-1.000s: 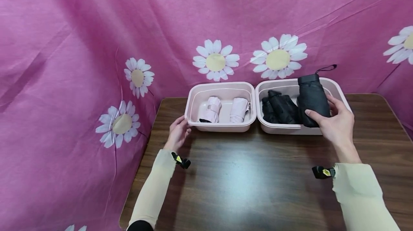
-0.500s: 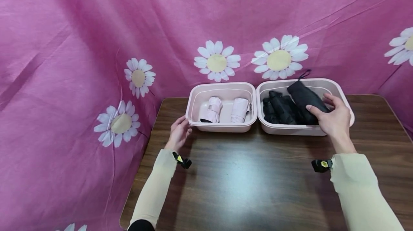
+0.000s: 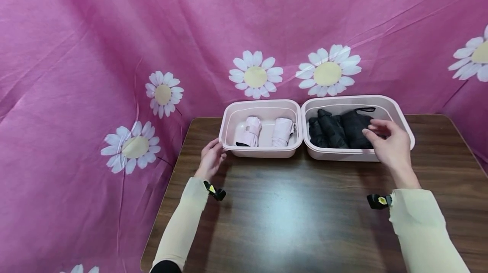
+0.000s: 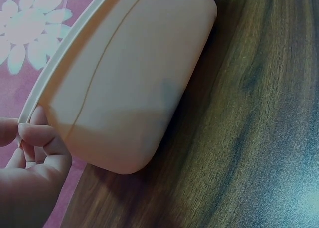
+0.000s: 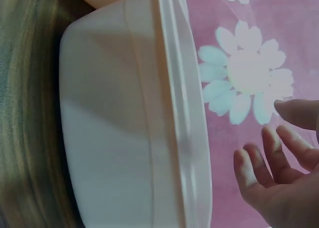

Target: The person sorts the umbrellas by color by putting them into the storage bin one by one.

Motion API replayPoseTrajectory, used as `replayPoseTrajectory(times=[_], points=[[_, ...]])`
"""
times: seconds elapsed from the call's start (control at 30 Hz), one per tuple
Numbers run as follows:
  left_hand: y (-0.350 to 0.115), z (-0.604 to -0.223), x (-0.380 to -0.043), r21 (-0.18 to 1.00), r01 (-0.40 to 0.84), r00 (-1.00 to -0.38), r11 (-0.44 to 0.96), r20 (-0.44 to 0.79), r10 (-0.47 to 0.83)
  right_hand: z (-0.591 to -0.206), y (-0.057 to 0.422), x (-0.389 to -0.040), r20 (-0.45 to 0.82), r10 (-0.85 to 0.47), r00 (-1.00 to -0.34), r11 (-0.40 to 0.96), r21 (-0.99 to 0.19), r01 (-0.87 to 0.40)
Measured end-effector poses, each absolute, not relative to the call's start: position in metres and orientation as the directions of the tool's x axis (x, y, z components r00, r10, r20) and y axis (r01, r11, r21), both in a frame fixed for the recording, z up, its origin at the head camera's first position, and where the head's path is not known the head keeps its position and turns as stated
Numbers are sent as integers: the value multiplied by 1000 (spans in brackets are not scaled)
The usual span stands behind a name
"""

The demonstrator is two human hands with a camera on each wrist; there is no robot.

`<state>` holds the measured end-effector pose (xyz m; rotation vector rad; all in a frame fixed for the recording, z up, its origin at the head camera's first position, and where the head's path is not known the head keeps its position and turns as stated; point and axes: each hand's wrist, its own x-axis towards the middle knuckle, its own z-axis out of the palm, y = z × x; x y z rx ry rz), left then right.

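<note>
My left hand (image 3: pixel 211 158) pinches the rim of the left pale pink bin (image 3: pixel 263 153) at its near left corner; in the left wrist view the thumb and fingers of the hand (image 4: pixel 42 163) meet on that rim. Two rolled light pink folding umbrellas (image 3: pixel 250 131) lie apart inside. Over the right part of the other pink bin (image 3: pixel 339 154) hovers my right hand (image 3: pixel 392 148), fingers loosely bent, holding nothing. A black folded umbrella (image 3: pixel 355 131) with a wrist loop lies just left of its fingertips, beside two slimmer black folded umbrellas (image 3: pixel 331 131).
Both bins stand side by side at the back of a brown wooden table (image 3: pixel 282 213). Behind them hangs a magenta cloth (image 3: pixel 206 31) printed with white daisies. A small black camera (image 3: pixel 378 201) is strapped at the right wrist.
My right hand has lowered the black umbrella into the right bin and let go of it. The umbrella now lies beside the other black ones. My left hand stays on the left bin's rim.
</note>
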<state>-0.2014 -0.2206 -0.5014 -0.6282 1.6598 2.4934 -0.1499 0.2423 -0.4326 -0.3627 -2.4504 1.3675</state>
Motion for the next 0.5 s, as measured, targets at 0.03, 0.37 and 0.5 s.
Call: replayPoseTrajectory(times=[0.03, 0.37, 0.5], points=[[-221, -502, -202, 867, -287, -914, -407, -375, -156, -431, 242, -149, 154, 377, -913, 508, -859, 65], [-220, -496, -202, 920, -300, -922, -250, -347, -172, -403, 259, -133, 241, 304, -922, 627, -779, 3], [-224, -479, -201, 930, -294, -951, 220, -260, -170, -392, 279, -120, 341, 230, -912, 734, -676, -68]])
